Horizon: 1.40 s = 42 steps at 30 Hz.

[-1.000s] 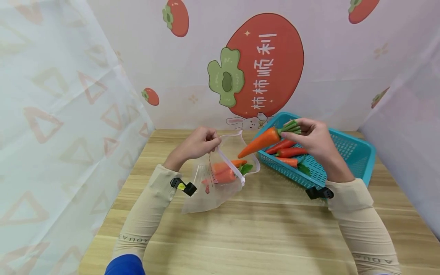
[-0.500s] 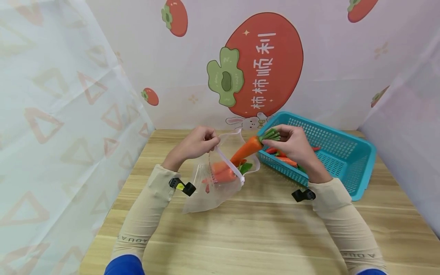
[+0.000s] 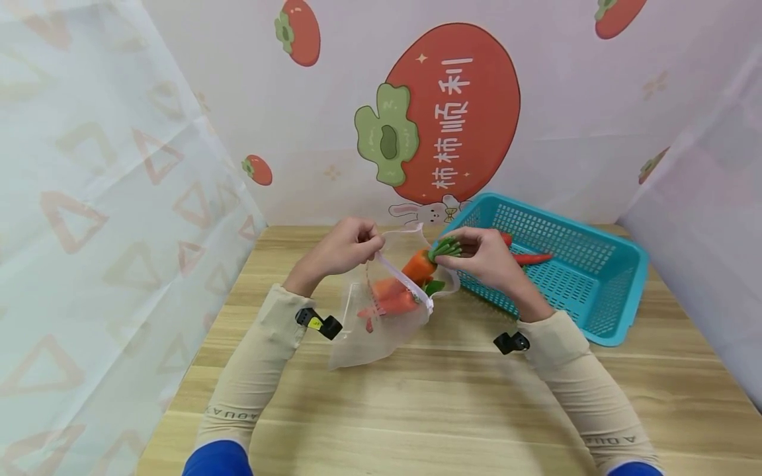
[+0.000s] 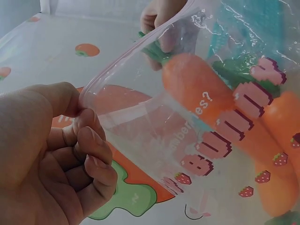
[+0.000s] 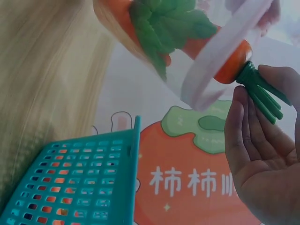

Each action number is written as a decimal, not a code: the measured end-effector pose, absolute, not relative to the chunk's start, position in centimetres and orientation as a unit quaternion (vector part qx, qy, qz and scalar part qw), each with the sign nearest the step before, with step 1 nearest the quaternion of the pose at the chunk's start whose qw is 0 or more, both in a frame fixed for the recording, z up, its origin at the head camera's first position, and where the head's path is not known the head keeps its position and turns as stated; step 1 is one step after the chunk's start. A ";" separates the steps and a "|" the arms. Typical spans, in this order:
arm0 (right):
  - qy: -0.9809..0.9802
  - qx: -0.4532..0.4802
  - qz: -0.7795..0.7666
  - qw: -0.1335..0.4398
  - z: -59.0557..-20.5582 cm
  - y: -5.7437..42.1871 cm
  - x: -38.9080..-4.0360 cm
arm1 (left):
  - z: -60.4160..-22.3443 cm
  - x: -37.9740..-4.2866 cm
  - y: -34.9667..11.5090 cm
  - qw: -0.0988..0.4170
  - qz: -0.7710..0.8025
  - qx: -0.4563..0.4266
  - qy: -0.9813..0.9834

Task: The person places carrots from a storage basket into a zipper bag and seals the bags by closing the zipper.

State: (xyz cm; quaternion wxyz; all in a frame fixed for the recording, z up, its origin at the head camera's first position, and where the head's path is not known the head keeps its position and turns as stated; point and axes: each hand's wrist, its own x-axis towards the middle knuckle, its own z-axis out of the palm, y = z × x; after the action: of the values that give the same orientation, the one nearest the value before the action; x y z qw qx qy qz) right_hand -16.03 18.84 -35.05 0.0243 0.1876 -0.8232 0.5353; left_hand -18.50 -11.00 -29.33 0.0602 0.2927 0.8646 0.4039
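My left hand (image 3: 342, 250) pinches the rim of a clear zip bag (image 3: 369, 347) between thumb and forefinger, keeping its mouth spread. By its green stem end, an orange carrot (image 3: 419, 267) is pinched in my right hand (image 3: 485, 259). Most of that carrot is inside the bag, and its top shows at the mouth in the right wrist view. More orange vegetables (image 3: 397, 304) and a green leaf (image 5: 168, 23) lie in the bag. Pink lettering (image 4: 220, 145) on the bag's side partly covers them in the left wrist view.
A turquoise perforated basket (image 3: 619, 291) stands at the right rear of the wooden table (image 3: 417, 410). Red chili peppers (image 3: 532, 258) lie in it, partly hidden behind my right hand. A printed cloth wall (image 3: 309, 132) closes off the back.
My right hand has moved left and down from above the basket, carrying the carrot tip first into the bag. The left hand has stayed nearly still on the rim.
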 end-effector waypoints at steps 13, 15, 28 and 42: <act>-0.850 0.267 0.450 0.065 -34.7 16.7 -15.5 | -29.2 -18.2 -10.9 0.060 0.411 0.294 0.861; -0.850 0.267 0.448 0.069 -34.4 16.7 -15.5 | -29.2 -18.1 -11.0 0.058 0.409 0.296 0.861; -0.898 0.224 0.374 0.066 -29.8 20.9 -15.6 | -29.4 -18.1 -11.4 0.062 0.401 0.287 0.867; -0.941 0.224 0.255 -0.015 -28.1 26.2 -18.1 | -29.4 -18.1 -11.4 0.064 0.399 0.287 0.869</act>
State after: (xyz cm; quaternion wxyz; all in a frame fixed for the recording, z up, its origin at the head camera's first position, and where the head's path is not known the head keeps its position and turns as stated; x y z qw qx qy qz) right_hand -18.14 26.16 -28.08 -0.0153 0.2235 -0.9407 0.2547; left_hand -18.06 -11.38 -29.45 0.0644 0.2865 0.8687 0.3989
